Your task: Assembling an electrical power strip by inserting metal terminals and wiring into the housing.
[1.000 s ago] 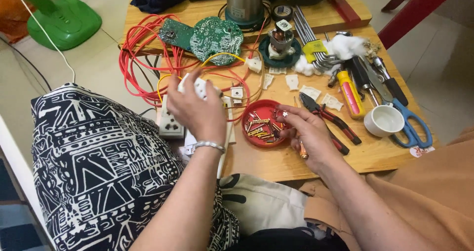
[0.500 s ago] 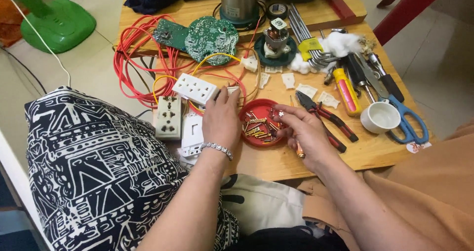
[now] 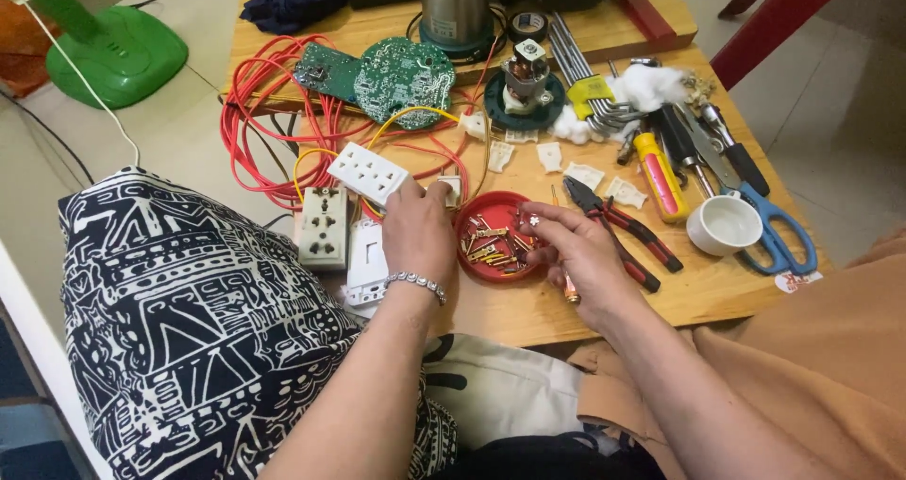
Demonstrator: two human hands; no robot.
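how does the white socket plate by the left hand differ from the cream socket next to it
The white plate is bright white and tilted, one end touched by the left hand; the cream socket is yellowed and lies flat, untouched. The white plate shows more hole groups than the cream socket. Both are rectangular socket faces.

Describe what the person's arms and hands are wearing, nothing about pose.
Both forearms are bare, with no gloves or sleeves in view. The left hand has a silver beaded bracelet around its wrist. The right hand wears no bracelet or watch; I can make out no rings on the fingers of either.
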